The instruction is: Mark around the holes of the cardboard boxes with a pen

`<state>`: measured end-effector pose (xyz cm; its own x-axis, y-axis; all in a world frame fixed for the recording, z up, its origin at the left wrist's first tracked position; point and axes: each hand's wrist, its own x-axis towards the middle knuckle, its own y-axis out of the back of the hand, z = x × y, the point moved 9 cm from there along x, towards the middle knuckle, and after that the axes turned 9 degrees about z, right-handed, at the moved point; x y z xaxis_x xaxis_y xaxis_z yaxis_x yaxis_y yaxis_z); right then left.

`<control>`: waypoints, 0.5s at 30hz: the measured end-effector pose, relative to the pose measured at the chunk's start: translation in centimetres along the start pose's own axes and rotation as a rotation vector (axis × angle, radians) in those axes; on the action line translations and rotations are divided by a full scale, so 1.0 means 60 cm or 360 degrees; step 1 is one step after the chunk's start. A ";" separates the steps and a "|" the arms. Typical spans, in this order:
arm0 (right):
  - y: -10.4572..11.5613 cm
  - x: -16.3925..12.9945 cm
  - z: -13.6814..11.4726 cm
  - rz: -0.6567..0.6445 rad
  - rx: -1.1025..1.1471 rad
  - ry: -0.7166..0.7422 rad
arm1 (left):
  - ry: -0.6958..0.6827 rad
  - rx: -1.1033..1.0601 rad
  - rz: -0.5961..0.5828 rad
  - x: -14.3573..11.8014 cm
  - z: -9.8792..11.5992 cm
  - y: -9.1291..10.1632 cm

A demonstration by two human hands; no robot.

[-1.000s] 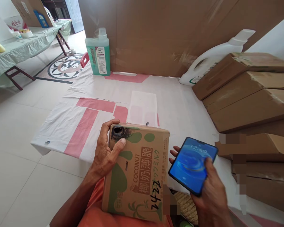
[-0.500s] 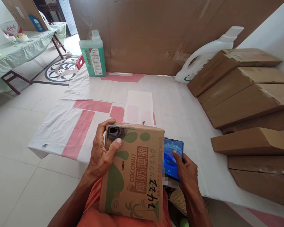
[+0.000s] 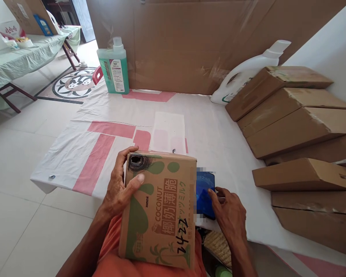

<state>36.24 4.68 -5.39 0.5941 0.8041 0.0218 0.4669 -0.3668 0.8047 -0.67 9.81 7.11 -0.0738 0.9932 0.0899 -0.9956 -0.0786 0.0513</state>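
Note:
My left hand grips a brown cardboard box at its upper left, thumb on the front face and fingers behind. The box stands tilted over my lap, with green printing, the word COCONUT and a handwritten 2422. A dark-rimmed hole is in its top left corner. At the box's right edge, my right hand pinches a smartphone by its right side, thumb on the screen. The left part of the phone is hidden by the box, and I cannot tell whether it is inside or behind.
Several cardboard boxes lie stacked on the right of the cloth-covered table. A green liquid bottle and a white jug stand at the back, before a large cardboard panel. A woven item is below the table edge.
The phone has moved left and more of it is covered by the box; its screen is dimmer. My right hand's fingers have shifted to its right edge. The box moved slightly left.

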 end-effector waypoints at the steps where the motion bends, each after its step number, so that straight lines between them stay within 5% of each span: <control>1: 0.003 -0.001 -0.003 0.0020 -0.0024 0.0020 | -0.0011 -0.0046 -0.0017 0.000 -0.003 0.003; 5: 0.008 -0.029 -0.040 -0.0041 0.0193 0.0102 | -0.0072 -0.0319 0.0048 0.003 -0.028 0.021; 10: -0.069 -0.145 -0.148 -0.1121 0.1265 0.0230 | -0.0099 -0.0272 0.0228 0.014 -0.091 0.053; 15: -0.102 -0.190 -0.175 -0.1359 0.1426 0.0344 | 0.0218 -0.0311 0.0228 -0.022 -0.173 0.068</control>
<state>19.70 2.66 -4.35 -0.1959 0.9703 -0.1418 0.9796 0.1871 -0.0734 -5.21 9.04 -3.11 -0.2083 0.9766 -0.0536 -0.9658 -0.2140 -0.1461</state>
